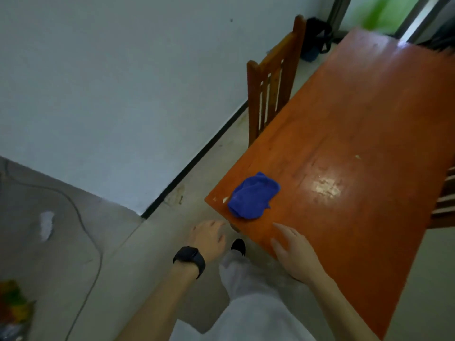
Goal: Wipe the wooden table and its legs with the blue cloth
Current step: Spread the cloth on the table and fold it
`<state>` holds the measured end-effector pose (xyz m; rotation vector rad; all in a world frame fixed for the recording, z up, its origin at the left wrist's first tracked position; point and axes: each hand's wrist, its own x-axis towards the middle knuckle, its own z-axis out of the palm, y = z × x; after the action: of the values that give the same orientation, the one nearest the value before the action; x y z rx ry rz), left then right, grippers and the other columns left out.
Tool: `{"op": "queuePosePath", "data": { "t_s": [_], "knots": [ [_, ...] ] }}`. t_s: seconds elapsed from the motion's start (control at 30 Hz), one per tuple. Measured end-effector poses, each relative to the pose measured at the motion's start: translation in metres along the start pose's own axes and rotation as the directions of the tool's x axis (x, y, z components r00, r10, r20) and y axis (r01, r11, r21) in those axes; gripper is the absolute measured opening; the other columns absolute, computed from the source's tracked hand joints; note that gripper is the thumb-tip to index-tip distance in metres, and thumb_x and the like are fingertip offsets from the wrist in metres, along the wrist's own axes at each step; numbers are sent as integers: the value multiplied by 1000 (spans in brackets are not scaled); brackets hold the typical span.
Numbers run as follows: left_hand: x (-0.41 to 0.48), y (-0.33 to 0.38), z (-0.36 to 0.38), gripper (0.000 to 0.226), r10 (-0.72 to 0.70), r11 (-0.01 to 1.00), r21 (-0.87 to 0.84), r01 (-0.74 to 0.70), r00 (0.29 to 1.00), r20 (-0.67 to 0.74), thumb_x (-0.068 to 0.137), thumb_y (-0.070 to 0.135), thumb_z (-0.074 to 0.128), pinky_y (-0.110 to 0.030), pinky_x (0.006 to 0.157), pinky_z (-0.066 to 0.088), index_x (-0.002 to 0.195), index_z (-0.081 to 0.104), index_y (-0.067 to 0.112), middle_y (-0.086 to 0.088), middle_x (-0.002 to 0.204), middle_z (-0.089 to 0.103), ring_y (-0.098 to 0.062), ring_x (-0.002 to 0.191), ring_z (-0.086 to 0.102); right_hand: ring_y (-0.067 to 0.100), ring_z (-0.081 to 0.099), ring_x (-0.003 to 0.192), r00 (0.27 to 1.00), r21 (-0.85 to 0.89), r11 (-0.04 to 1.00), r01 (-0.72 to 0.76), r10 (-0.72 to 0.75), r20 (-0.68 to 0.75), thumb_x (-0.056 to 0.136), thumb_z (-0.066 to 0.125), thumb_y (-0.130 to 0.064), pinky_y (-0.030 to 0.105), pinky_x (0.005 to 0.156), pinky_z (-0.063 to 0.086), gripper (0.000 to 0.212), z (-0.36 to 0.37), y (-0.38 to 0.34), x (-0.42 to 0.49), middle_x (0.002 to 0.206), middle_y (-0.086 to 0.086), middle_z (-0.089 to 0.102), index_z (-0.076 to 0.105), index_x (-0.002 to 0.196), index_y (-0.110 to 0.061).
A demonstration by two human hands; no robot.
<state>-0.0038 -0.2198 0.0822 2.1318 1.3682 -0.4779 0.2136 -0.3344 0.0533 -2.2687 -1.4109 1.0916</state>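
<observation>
The blue cloth (253,195) lies crumpled on the near left corner of the orange-brown wooden table (357,134). My right hand (293,254) reaches over the table's near edge with fingers straight, a short way below the cloth and apart from it. My left hand (208,238), with a black watch on the wrist, hangs over the floor just left of the table corner, fingers relaxed and holding nothing. The table legs are hidden under the top.
A wooden chair (270,77) stands against the table's left side, near the white wall (110,82). Another chair's slats (445,200) show at the right edge. A cable (81,217) runs across the grey floor at left. My shoe (238,245) is by the table corner.
</observation>
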Motion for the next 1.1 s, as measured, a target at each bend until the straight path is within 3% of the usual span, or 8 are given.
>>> {"op": "queuePosePath", "data": {
  "t_s": [0.17, 0.27, 0.37, 0.47, 0.63, 0.77, 0.9, 1.1],
  "knots": [
    [50, -18, -6, 52, 32, 989, 133, -63, 974, 224, 101, 33, 43, -40, 115, 31, 151, 31, 27, -3, 157, 30, -24, 141, 34, 21, 44, 134, 986, 80, 983, -164, 165, -8, 97, 51, -37, 36, 110, 38, 54, 7, -16, 67, 151, 1, 42, 38, 148, -25],
    [83, -33, -14, 59, 40, 989, 125, -75, 963, 265, 98, 31, 45, -43, 116, 28, 153, 24, 29, -3, 162, 19, -26, 144, 28, 28, 37, 138, 960, 178, 951, -253, 270, -78, 95, 51, -47, 43, 110, 38, 67, 4, -35, 110, 159, 4, 25, 24, 153, -28],
    [112, -45, -21, 67, 65, 980, 170, -108, 969, 239, 95, 29, 47, -45, 117, 25, 155, 16, 30, -2, 164, 8, -25, 146, 22, 36, 28, 140, 931, 20, 941, -338, 337, -141, 91, 46, -64, 49, 108, 36, 80, -5, -51, 151, 160, 5, 18, 12, 155, -31],
    [127, -48, -30, 74, 117, 942, 272, -198, 951, 287, 96, 30, 46, -50, 120, 14, 157, 3, 29, 1, 165, -8, -24, 151, 5, 34, 28, 139, 926, -144, 919, -367, 347, -146, 88, 45, -68, 48, 108, 34, 79, -7, -61, 176, 156, 5, 27, 22, 152, -28],
    [144, -70, -37, 78, 198, 865, 353, -357, 889, 413, 98, 27, 43, -59, 118, -2, 156, -9, 30, 4, 162, -21, -18, 151, -11, 28, 47, 119, 935, -245, 903, -354, 333, -124, 92, 54, -49, 42, 94, 46, 46, 5, -65, 188, 130, 4, 51, 52, 127, -20],
    [160, -91, -51, 73, 289, 832, 307, -462, 834, 470, 98, 31, 45, -61, 118, 3, 156, 1, 32, 8, 164, -14, -19, 151, 1, 23, 55, 96, 899, -53, 899, -435, 431, -77, 91, 59, -37, 42, 82, 50, 23, 23, -73, 175, 107, 3, 58, 51, 107, -22],
    [170, -110, -66, 59, 381, 817, 201, -540, 768, 515, 100, 33, 40, -56, 119, 14, 155, 20, 28, 8, 165, 2, -22, 149, 17, 17, 53, 85, 861, -15, 865, -502, 498, -104, 93, 57, -30, 32, 72, 44, 13, 60, -99, 141, 96, -5, 56, 46, 99, -29],
    [180, -147, -89, 56, 493, 712, 179, -679, 665, 562, 98, 30, 43, -49, 117, 26, 152, 28, 24, -1, 158, 30, -23, 144, 27, 16, 56, 89, 815, 99, 816, -570, 576, -60, 86, 56, -19, 35, 79, 47, 17, 143, -161, 99, 96, -9, 57, 46, 94, -30]
  ]
}}
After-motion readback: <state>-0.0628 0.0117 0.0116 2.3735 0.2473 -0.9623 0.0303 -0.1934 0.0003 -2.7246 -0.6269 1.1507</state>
